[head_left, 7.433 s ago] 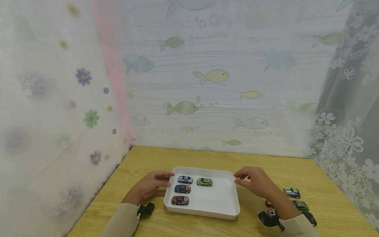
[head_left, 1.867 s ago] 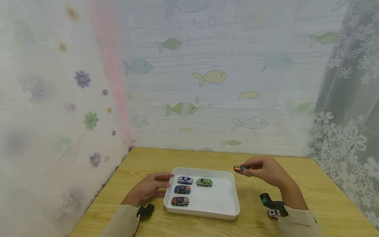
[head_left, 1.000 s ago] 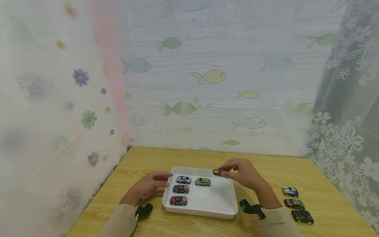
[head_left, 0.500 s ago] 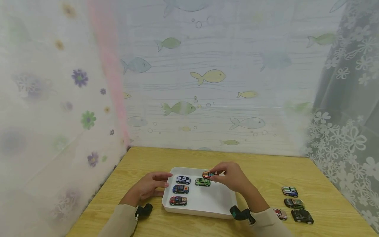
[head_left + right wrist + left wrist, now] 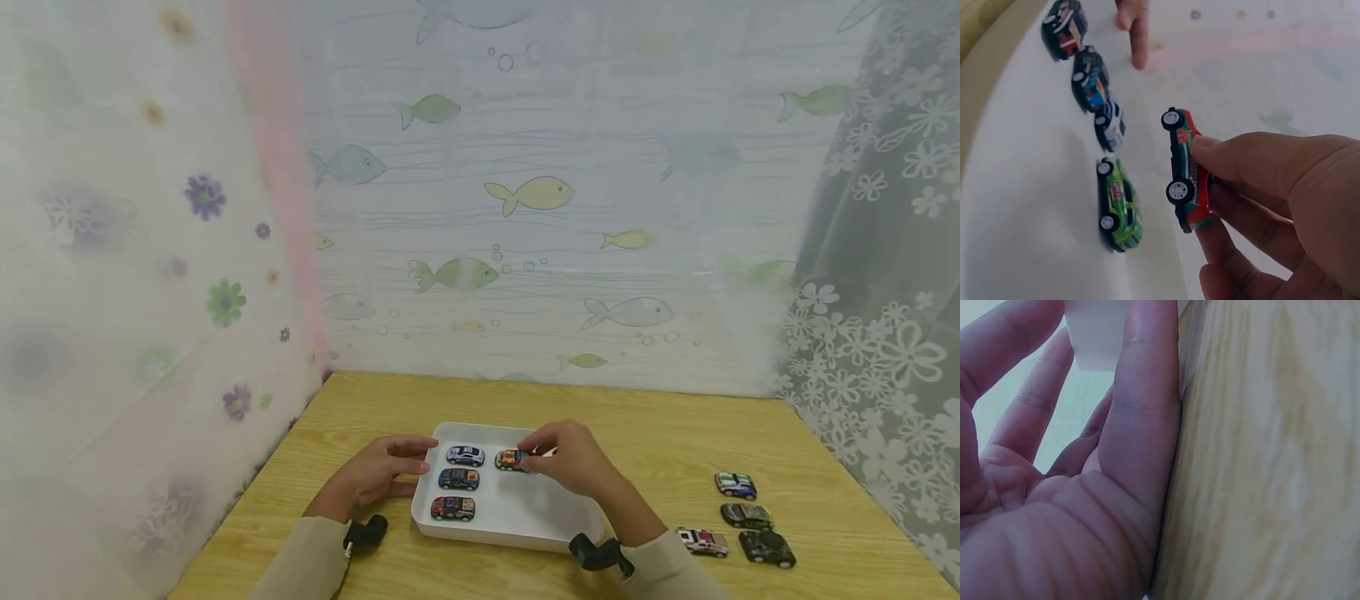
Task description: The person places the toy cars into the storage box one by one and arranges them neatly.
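My right hand (image 5: 573,457) pinches a red, yellow and green toy car (image 5: 1190,169) between thumb and fingers, above the white tray (image 5: 525,521). In the head view this car hides the green toy car (image 5: 1119,209); the right wrist view has the green one on the tray floor, apart from it. Along the tray's left side stand a white-and-blue toy car (image 5: 465,455), a blue one (image 5: 458,478) and a red-and-black one (image 5: 453,508). My left hand (image 5: 375,471) touches the tray's left side with extended fingers, its edge low against the wooden table (image 5: 1260,456).
Right of the tray, on the table, sit several more toy cars: a white-green-blue one (image 5: 735,484), a dark green one (image 5: 746,516), a black one (image 5: 767,548) and a white-and-red one (image 5: 702,542). A fish-print curtain (image 5: 540,275) hangs behind the table.
My right hand was at the tray's right rim without a car, later held the red car right of the tray, then brought it left and lower over the green car. My left hand stayed put.
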A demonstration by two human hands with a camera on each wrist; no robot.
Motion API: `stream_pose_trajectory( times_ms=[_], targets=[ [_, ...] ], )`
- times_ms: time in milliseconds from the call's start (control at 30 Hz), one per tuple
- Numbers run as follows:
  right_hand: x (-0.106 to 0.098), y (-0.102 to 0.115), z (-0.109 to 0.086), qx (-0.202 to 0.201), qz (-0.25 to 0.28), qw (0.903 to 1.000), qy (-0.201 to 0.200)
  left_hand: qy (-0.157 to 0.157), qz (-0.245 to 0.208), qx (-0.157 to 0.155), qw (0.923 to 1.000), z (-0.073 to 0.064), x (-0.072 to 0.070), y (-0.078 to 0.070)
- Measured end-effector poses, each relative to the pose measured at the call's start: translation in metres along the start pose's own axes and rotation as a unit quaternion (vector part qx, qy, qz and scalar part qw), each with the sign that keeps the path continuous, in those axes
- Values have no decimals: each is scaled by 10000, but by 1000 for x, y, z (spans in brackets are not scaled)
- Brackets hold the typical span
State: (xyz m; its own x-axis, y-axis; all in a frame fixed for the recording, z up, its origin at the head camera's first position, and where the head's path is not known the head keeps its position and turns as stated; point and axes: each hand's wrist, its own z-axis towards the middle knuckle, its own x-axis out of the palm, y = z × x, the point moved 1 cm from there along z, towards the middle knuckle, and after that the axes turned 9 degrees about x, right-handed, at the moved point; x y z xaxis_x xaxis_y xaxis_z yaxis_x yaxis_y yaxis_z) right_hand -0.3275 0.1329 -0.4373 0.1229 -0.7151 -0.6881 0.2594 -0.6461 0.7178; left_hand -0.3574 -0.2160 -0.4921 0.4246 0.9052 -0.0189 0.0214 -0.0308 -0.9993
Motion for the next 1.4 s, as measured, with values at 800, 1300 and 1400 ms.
stream_pose_trajectory(
  times_ms=[800,1300,1400],
  targets=[
    [24,12,8,551,40,9977,400,3,-94,27,10000,2,0,2],
    [30,9,8,678,-142,9968,388,55,-117,81,9999,3,2,1],
    [31,9,8,672,-106,9969,391,57,-121,71,9999,2,1,2]
  ],
)
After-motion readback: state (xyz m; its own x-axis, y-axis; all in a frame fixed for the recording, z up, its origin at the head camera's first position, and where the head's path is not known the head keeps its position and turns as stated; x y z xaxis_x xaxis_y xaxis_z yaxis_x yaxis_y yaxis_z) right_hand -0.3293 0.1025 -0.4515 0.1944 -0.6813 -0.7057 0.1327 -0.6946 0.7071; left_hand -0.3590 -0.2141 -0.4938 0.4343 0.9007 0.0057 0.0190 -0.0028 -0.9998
